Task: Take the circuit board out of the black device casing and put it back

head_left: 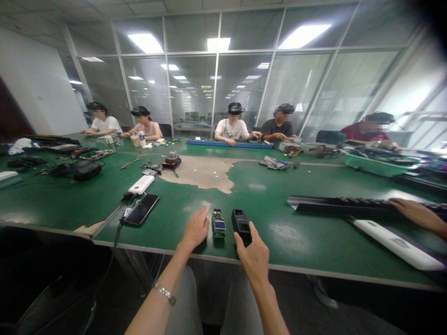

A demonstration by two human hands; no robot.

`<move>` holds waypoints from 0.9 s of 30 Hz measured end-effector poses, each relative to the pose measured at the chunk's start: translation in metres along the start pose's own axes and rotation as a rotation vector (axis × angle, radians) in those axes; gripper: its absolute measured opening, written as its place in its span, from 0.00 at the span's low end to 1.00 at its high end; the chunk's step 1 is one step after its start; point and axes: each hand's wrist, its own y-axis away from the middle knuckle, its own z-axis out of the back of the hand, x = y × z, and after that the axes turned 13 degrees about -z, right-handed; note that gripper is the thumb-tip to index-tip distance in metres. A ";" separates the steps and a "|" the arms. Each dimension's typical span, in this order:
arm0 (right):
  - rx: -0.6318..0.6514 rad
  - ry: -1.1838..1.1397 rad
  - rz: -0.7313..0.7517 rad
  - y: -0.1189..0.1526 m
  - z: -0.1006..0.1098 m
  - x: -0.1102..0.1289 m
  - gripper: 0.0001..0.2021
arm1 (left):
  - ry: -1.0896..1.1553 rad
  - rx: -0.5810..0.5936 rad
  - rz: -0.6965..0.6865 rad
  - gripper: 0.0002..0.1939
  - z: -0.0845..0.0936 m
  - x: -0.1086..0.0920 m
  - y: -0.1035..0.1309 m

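Note:
A narrow green circuit board point(219, 230) with a small bluish display lies lengthwise on the green table. Just left of it, my left hand point(196, 229) rests by the tabletop, fingers stretched forward and holding nothing. To the board's right is a black plastic casing point(240, 221) with cut-out openings. My right hand point(254, 251) has its thumb and fingers on either side of the casing's near end, which they partly cover. Board and casing lie apart, side by side.
A black phone point(142, 209) and white power bank point(141, 184) with cables lie left. At right, another person's hand point(419, 215) touches a long black rail point(335, 204) near a white power strip point(394, 242). A teal basket point(380, 165) stands behind. Several people sit opposite.

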 end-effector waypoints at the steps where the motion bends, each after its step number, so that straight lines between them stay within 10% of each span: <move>1: 0.000 -0.007 0.016 0.000 -0.001 -0.001 0.32 | 0.001 -0.001 -0.001 0.25 0.000 0.000 0.000; 27: -0.127 -0.060 0.074 0.059 0.024 -0.012 0.32 | -0.001 0.039 0.005 0.27 0.000 -0.001 0.001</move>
